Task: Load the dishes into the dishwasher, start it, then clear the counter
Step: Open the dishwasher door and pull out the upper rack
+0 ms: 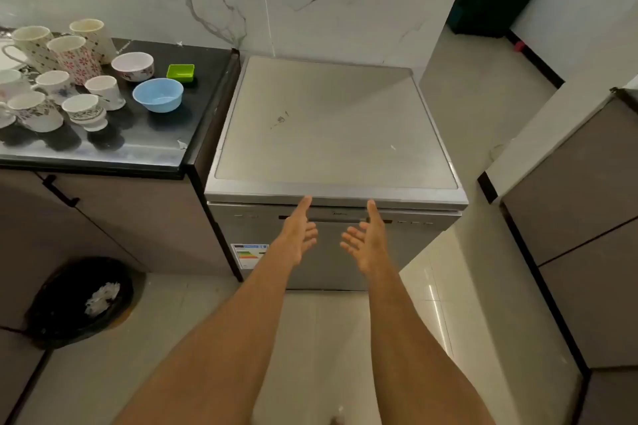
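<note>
**Both hands open at the shut dishwasher door**

Bare forearms reach forward from the bottom of the view, over the pale tiled floor (103, 348). Left hand (299, 231) is spread wide, palm turned inward, its thumb tip up at the front lip of the dishwasher (331, 128) top; whether it touches I cannot tell. Right hand (366, 238) is spread wide too, palm facing the left one, thumb up near the same lip, fingers loosely curled. Neither holds anything. Between and behind them runs the control strip along the top of the door, which is closed; an energy label (249, 251) sits at the door's left edge.

Left of the machine stands the dark bench (152, 152), its right edge just beside the dishwasher. Near that edge lie a blue bowl (158, 94) and a small green dish (180, 72), with a white patterned bowl (133, 66) behind the blue one. Farther left a cluster of patterned mugs and cups (58, 79) stands upright, close together. On the floor below the bench's front edge is a black-lined bin (81, 300) with crumpled white paper in it.
</note>
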Tool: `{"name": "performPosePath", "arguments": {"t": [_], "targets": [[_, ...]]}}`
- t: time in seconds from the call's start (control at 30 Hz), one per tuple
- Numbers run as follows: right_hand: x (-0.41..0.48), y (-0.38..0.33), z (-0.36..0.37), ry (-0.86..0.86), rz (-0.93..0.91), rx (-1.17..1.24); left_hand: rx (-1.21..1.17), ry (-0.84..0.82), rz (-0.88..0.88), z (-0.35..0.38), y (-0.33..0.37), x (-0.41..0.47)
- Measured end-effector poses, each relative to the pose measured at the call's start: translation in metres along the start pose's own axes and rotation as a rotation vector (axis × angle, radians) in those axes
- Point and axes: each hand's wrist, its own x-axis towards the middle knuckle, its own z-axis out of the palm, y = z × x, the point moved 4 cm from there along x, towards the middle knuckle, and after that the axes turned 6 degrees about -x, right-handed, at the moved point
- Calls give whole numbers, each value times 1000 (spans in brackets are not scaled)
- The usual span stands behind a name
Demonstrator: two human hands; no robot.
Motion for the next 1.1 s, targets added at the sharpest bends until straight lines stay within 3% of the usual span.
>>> {"name": "performPosePath", "arguments": {"t": [0.17,0.6,0.8,1.1], "targets": [[31,-3,0,-44,62,172,-293,53,-2,13,-5,27],[93,-4,6,-26,52,424,-532,150,55,21,-16,83],[102,3,2,-20,52,314,-503,151,62,25,-22,85],[68,53,-20,118,97,289,-521,321,-31,13,-70,62]]}}
